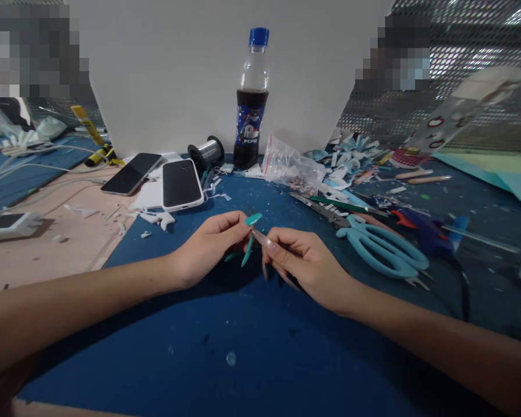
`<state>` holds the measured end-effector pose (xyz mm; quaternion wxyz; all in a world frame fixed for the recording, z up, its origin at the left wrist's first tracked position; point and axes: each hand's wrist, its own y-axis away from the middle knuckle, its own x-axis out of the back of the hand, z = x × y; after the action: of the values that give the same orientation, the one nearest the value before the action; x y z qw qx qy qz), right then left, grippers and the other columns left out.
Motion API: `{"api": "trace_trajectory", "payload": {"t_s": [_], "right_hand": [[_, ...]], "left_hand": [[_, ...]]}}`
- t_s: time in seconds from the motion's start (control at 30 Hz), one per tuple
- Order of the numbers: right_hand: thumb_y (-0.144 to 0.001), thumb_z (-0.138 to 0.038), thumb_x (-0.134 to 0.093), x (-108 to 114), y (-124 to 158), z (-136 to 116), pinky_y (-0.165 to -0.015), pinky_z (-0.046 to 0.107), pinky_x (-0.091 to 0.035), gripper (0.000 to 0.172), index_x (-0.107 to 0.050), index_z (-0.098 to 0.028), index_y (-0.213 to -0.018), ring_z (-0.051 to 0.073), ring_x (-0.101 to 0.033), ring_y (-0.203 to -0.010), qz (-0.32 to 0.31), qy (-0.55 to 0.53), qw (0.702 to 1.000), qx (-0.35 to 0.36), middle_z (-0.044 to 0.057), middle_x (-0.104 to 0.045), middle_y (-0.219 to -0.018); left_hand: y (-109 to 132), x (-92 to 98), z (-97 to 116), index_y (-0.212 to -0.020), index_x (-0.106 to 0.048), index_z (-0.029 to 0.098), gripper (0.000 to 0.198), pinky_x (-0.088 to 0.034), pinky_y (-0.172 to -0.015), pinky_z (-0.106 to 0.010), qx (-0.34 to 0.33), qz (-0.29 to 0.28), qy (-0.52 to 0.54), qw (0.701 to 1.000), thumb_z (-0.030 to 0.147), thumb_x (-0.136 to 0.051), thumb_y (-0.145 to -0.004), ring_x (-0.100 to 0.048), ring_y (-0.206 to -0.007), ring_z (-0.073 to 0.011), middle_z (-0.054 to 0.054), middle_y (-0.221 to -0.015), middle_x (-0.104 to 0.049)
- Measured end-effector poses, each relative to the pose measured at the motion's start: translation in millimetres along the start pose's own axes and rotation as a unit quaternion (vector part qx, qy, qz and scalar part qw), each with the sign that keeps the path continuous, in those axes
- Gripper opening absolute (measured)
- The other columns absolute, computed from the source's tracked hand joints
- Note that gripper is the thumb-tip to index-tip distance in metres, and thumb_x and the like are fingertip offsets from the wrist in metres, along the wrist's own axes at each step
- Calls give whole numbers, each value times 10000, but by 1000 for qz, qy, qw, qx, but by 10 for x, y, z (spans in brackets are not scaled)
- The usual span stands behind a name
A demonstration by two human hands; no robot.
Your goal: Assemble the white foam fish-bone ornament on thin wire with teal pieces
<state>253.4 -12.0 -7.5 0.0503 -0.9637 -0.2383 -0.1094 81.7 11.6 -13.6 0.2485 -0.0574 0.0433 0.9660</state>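
Note:
My left hand [219,240] and my right hand [306,260] meet fingertip to fingertip above a blue mat [191,353]. Long teal nails show on the left hand, long glossy pinkish ones on the right. Both thumbs press against the fingers in a pinch. Whatever is between them, if anything, is too small or too hidden to make out. Right of my right hand lie scissors [380,246] with light blue handles, their blades pointing away to the left. A clear zip bag [293,165] with small bits in it lies beyond the hands.
A Pepsi bottle [248,116] stands before a white board [169,69]. Left of it are a wire spool [206,152] and two phones, one white-edged [182,184], one dark [132,174]. Fabric scraps [351,153] and a blue glue gun [429,229] with a cord sit at right.

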Motion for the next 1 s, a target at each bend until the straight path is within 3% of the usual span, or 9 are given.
{"api": "trace_trajectory", "payload": {"t_s": [0.3, 0.77, 1.0], "right_hand": [[-896, -326, -458, 1, -2, 7, -380, 183, -290, 317, -505, -158, -632, 37, -352, -342, -7, 4, 1000, 2, -80, -381, -426], [-866, -452, -494, -8, -2, -14, -352, 176, -249, 369, -493, -162, -639, 32, -342, -344, -3, -11, 1000, -14, -84, -370, -438], [-889, -434, -469, -8, -1, -9, -353, 177, -240, 366, -494, -160, -649, 30, -309, -352, -9, -23, 1000, -12, -82, -372, -451]], "left_hand": [[0, 23, -45, -664, -452, 150, 283, -247, -462, -184, -22, -2, -40, 999, 314, -455, -894, -308, -484, -43, 58, -561, -403], [5, 31, -34, -683, -432, 157, 238, -249, -472, -187, -11, -37, -25, 999, 271, -433, -892, -301, -491, -52, 61, -570, -368], [7, 52, -45, -674, -434, 160, 262, -295, -523, -189, -1, -38, -30, 999, 321, -465, -878, -326, -534, -61, 52, -606, -383]]}}
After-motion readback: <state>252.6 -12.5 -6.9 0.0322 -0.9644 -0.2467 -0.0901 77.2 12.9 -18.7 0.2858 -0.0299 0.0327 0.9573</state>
